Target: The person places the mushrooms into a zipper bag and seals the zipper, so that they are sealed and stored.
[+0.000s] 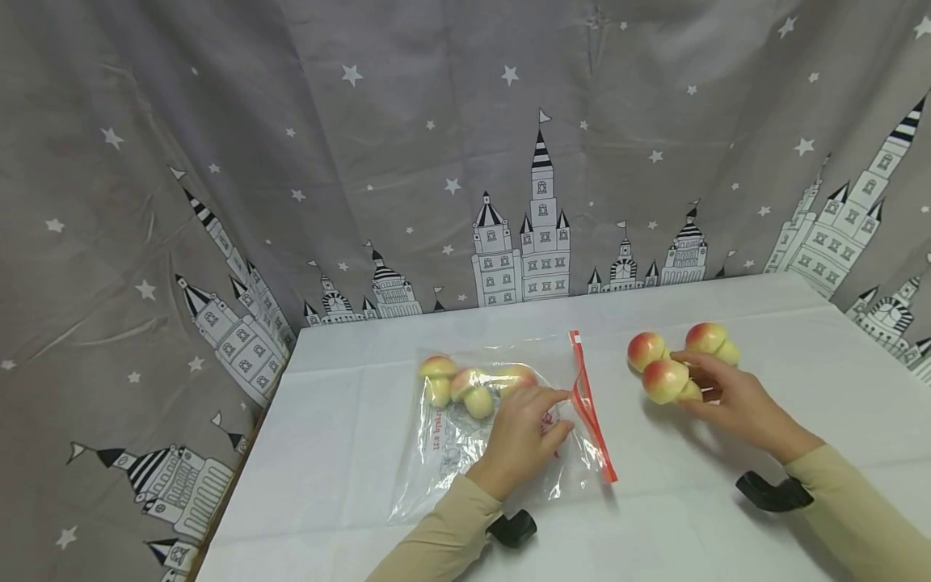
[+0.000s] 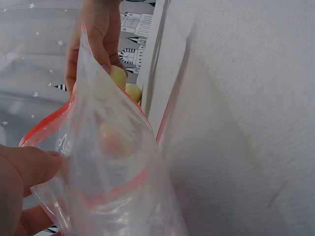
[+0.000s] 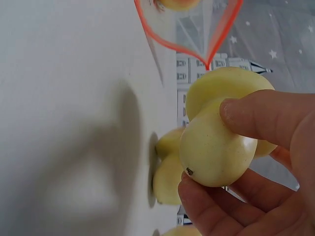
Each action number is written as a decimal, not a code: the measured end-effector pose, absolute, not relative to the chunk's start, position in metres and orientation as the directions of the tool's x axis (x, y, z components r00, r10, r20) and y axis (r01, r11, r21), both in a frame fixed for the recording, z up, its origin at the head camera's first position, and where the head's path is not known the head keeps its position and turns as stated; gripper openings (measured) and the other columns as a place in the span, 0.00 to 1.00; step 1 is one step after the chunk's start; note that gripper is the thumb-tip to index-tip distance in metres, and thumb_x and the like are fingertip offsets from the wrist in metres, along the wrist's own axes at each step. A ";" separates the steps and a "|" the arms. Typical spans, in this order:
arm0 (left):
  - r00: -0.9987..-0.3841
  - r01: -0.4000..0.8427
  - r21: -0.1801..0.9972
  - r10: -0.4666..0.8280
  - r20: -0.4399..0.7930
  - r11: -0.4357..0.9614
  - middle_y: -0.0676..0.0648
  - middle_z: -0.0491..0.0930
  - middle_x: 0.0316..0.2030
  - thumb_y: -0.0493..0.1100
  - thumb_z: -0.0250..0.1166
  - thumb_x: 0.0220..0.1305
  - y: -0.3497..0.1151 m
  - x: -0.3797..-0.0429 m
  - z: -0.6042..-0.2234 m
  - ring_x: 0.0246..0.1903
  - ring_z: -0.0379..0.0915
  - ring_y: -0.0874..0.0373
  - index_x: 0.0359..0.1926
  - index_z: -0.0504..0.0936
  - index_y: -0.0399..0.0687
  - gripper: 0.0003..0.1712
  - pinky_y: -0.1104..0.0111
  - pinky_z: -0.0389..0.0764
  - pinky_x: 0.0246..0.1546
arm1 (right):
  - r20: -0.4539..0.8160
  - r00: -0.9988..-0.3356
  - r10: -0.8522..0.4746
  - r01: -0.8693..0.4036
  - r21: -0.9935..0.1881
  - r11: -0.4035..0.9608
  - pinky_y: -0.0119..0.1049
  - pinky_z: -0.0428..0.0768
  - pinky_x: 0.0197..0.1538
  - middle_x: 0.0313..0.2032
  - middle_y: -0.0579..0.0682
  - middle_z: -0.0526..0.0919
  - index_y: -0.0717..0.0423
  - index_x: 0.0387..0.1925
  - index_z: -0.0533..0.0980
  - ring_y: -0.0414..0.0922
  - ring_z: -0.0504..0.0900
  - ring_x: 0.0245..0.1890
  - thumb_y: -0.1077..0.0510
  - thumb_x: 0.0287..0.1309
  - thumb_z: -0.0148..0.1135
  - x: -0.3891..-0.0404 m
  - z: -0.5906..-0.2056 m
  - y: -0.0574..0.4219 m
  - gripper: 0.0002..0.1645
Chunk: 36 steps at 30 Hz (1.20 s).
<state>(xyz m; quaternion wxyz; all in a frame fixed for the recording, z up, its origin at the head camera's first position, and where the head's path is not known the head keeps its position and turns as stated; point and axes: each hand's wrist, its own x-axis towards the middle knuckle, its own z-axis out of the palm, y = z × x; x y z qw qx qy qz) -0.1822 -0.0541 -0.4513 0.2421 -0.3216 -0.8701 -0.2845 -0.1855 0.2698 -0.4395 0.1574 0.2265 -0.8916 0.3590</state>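
Note:
A clear zip bag (image 1: 465, 461) with a red zip edge lies on the white table, several red-and-yellow toy mushrooms (image 1: 478, 402) inside it. My left hand (image 1: 522, 432) holds the upper film of the bag near the zip, and the bag's mouth gapes there, as the right wrist view shows. To the right, my right hand (image 1: 735, 400) grips a toy mushroom (image 3: 216, 142) by its pale yellow stem and cap, thumb on one side and fingers on the other. This mushroom is above the table, apart from the bag.
Two more toy mushrooms, one at the left (image 1: 645, 351) and one at the right (image 1: 709, 341), sit on the table (image 1: 327, 485) just beyond my right hand. A grey curtain (image 1: 407, 145) printed with castles and stars hangs behind and beside the table.

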 end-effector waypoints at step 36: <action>-0.691 0.691 0.385 0.402 0.600 0.612 0.50 0.89 0.40 0.40 0.74 0.54 -0.055 -0.183 -0.447 0.42 0.82 0.55 0.50 0.87 0.48 0.19 0.62 0.80 0.48 | 0.362 -0.802 -0.476 -0.587 -0.624 0.516 0.32 0.85 0.49 0.56 0.55 0.85 0.60 0.62 0.76 0.31 0.80 0.47 0.69 0.51 0.72 -0.206 -0.446 0.192 0.34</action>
